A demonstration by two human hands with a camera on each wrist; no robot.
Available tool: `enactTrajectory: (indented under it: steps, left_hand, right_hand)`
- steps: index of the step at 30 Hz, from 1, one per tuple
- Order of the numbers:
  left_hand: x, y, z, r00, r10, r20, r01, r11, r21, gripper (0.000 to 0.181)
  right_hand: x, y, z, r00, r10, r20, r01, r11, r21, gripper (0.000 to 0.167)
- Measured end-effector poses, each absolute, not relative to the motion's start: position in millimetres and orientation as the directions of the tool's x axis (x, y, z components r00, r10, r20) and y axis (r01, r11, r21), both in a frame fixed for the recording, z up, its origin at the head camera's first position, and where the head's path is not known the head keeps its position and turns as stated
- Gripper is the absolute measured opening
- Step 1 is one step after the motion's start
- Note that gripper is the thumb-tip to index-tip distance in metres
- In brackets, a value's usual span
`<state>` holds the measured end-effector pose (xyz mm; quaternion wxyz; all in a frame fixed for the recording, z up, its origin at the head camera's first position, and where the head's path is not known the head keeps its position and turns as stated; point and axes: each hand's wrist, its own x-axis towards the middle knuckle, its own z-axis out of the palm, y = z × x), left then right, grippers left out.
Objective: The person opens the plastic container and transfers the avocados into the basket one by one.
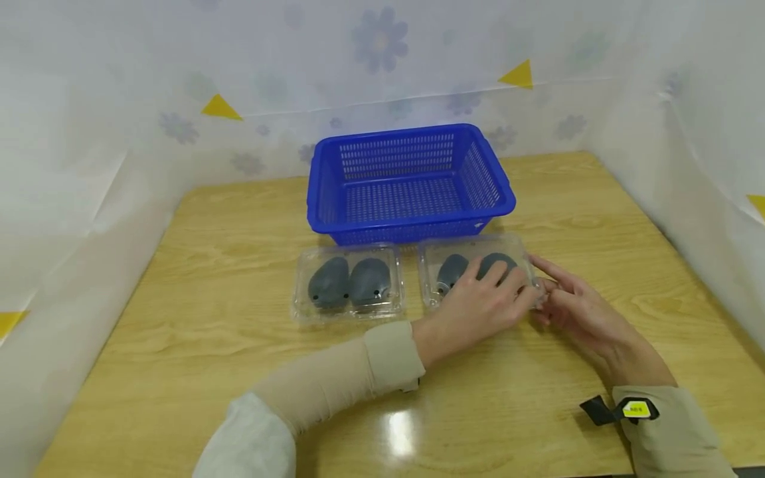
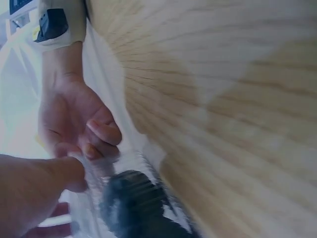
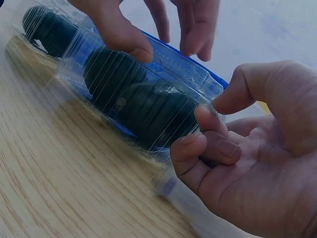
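Two clear plastic clamshell boxes lie side by side, each with two dark green oval fruits that look like avocados. My left hand (image 1: pixel 487 302) is over the right-hand box (image 1: pixel 433 252), its fingers spread above the lid and its thumb by the front edge. At that box's right end, my right hand (image 1: pixel 588 318) pinches the plastic rim between thumb and forefinger, its other fingers curled below. One avocado (image 3: pixel 161 111) shows through the plastic in the right wrist view. The left-hand box (image 1: pixel 301 282) is untouched, its avocados (image 1: pixel 329 282) visible through the lid.
A blue plastic basket (image 1: pixel 412 222) stands just behind the boxes, with nothing inside it. The wooden table (image 1: pixel 197 338) is bounded by white flower-patterned sheeting (image 1: pixel 269 79) at the back and sides.
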<state>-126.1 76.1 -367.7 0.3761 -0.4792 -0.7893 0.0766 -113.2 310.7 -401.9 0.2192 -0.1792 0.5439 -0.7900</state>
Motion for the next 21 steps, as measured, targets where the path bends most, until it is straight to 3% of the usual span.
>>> enactTrajectory:
  steps: [4, 7, 13, 21]
  left_hand:
    - [-122.7, 81.5, -359.9, -0.348, 0.818, 0.458, 0.703, 0.551, -0.451, 0.034]
    - [-122.1, 84.8, -356.6, -0.381, 0.820, 0.426, 0.693, 0.559, -0.455, 0.033]
    - [-126.1, 88.9, -355.7, -0.348, 0.823, 0.450, 0.677, 0.552, -0.487, 0.034]
    - [-123.7, 93.6, -368.9, -0.249, 0.806, 0.537, 0.633, 0.555, -0.540, 0.038]
  right_hand:
    - [-114.1, 312.0, -401.8, -0.836, -0.547, 0.042, 0.150, -0.301, -0.942, 0.069]
    - [-114.9, 311.7, -401.1, -0.832, -0.552, 0.043, 0.141, -0.286, -0.948, 0.066]
    - [-118.1, 311.4, -397.6, -0.840, -0.540, 0.054, 0.097, -0.246, -0.964, 0.062]
    - [-114.6, 311.0, -399.3, -0.858, -0.513, 0.005, 0.138, -0.240, -0.961, 0.067]
